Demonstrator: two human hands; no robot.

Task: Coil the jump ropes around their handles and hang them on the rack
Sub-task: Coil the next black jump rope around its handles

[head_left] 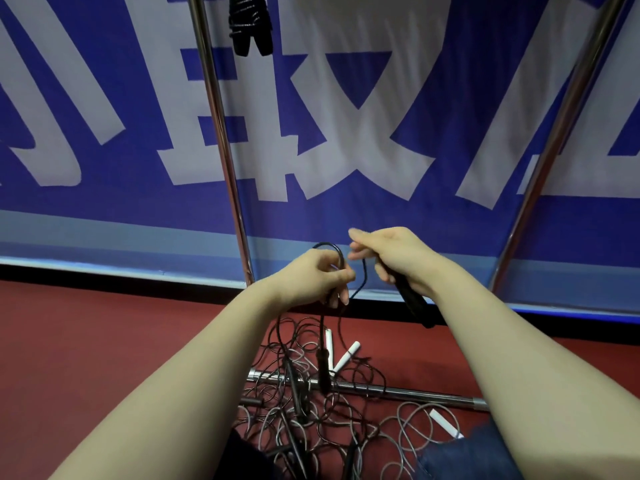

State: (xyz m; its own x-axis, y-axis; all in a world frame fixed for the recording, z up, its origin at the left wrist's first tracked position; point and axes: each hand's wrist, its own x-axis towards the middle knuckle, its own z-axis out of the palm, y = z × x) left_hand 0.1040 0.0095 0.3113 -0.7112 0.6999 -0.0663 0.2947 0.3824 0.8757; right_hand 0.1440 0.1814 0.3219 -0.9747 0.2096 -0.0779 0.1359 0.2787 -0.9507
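The right hand (391,258) grips the black handle (414,303), which slants down to the right. The left hand (311,278), just left of it, pinches a loop of black rope (341,255), likely wound rightward onto the handle next.

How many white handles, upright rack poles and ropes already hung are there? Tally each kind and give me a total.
White handles: 3
Upright rack poles: 2
Hung ropes: 1
Total: 6
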